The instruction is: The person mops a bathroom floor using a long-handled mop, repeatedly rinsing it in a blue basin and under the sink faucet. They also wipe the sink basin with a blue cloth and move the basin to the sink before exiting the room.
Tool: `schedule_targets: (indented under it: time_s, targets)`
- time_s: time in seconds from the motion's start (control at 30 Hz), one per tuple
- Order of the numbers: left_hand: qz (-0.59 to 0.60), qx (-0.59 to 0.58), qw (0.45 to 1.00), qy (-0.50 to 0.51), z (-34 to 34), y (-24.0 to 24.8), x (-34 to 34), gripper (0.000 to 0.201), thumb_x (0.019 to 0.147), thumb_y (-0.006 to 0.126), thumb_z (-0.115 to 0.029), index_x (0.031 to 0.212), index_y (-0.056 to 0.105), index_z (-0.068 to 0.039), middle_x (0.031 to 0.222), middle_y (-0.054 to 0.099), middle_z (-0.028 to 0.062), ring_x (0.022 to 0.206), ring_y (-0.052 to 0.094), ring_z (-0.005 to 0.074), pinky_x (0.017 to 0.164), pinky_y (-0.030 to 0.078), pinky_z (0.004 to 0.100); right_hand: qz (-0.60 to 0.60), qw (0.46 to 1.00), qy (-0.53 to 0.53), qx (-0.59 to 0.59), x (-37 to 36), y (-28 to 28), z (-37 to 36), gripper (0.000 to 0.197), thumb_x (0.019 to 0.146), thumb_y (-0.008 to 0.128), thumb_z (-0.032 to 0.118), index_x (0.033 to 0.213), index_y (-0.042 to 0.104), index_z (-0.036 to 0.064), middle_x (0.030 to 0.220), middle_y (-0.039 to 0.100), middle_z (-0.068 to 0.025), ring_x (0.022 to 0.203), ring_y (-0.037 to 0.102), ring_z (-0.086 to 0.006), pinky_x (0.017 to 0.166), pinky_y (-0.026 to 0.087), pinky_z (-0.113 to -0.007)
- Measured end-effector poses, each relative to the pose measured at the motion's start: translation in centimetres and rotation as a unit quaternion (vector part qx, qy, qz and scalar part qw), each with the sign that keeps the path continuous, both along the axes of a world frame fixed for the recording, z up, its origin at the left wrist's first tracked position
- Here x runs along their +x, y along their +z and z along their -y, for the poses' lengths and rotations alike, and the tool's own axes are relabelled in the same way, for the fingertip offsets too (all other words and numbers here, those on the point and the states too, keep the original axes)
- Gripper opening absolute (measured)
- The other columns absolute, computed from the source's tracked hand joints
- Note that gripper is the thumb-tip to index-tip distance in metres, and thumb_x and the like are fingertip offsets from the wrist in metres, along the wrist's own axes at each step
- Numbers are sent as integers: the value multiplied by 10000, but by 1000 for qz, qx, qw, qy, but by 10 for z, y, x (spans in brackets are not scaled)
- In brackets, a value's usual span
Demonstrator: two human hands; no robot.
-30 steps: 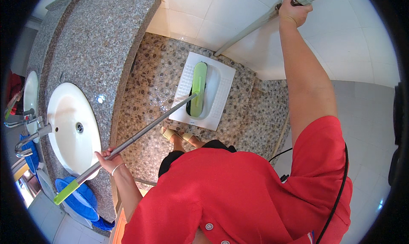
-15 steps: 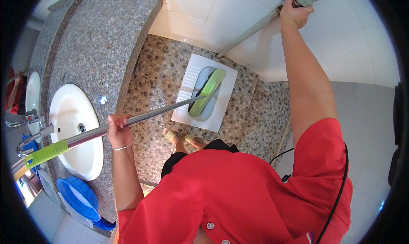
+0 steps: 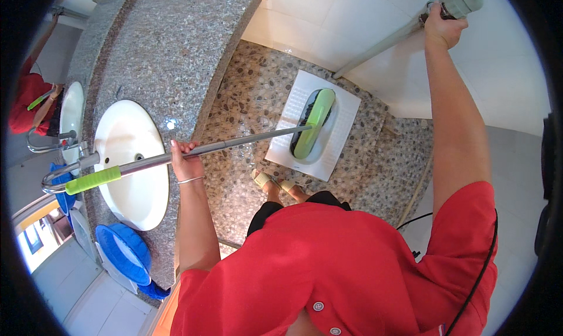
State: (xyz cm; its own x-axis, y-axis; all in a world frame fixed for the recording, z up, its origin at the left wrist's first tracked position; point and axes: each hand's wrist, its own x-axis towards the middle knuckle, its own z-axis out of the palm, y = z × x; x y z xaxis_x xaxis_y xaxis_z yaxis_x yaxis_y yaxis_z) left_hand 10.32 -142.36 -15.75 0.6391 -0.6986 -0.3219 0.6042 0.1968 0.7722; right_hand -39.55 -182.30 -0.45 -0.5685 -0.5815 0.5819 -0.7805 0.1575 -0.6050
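My left hand (image 3: pixel 186 160) is closed round the metal pole of a long-handled scrub brush (image 3: pixel 252 139), which has a green grip at its near end. The pole slants over the sink edge to the brush's green head (image 3: pixel 315 125). Dark bristles show along its edges, and the head rests within the basin of a white squat toilet (image 3: pixel 339 145). Up at the right, my right hand (image 3: pixel 446 29) is wrapped round a dark fitting on a pale wall pipe (image 3: pixel 384 45); my fingers partly hide it.
A speckled stone counter (image 3: pixel 170 42) with an oval white sink (image 3: pixel 138 201) runs along the left, below a mirror. On it stands a blue basin (image 3: pixel 124 251) near the tap (image 3: pixel 88 160). The pebble-patterned floor (image 3: pixel 246 89) looks wet in places.
The whole scene has shifted rightward in the view. The brush head has turned slightly in the toilet basin, with bristles now showing on both sides. Both hands keep their holds.
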Motion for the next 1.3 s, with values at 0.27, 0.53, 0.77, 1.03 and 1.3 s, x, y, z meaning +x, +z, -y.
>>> schedule_targets:
  time_s: [0.27,0.53,0.77,1.03,1.3]
  targets:
    - [42,81,987,131,20,4,-23,241,917,592,-283,817,464,-105,735,469,12,729,478,170,784,445,369,-1,1000,-17,16,-3,0,2,796,647,735,486,1126,401,-55,1015,636,-197,972,622,-342,879,472,-406]
    - [297,69,873,-381,-32,38,5,377,813,685,-64,1150,518,-32,1165,592,122,1077,566,217,959,450,361,-15,1000,-10,17,-9,-3,4,830,646,741,485,1142,372,-69,1027,627,-208,972,621,-351,869,477,-408]
    - [418,315,850,-66,-32,23,-40,201,798,723,-117,923,644,19,865,655,70,711,597,142,695,527,295,-20,1000,-1,15,-10,-3,5,836,653,742,480,1156,358,-67,1029,623,-212,970,622,-349,872,477,-401]
    - [374,136,812,-428,-24,76,-20,433,743,761,-94,1142,605,-38,1092,649,122,973,619,205,846,504,304,-1,1000,0,3,5,5,-5,770,675,725,456,1174,372,-12,1015,631,-200,946,621,-361,849,476,-414]
    - [388,298,862,-130,-60,27,-52,258,791,722,-73,1015,628,15,936,662,80,743,600,121,671,496,246,23,998,39,-32,19,8,-15,623,755,673,375,1231,406,74,976,634,-209,897,612,-393,802,472,-449]
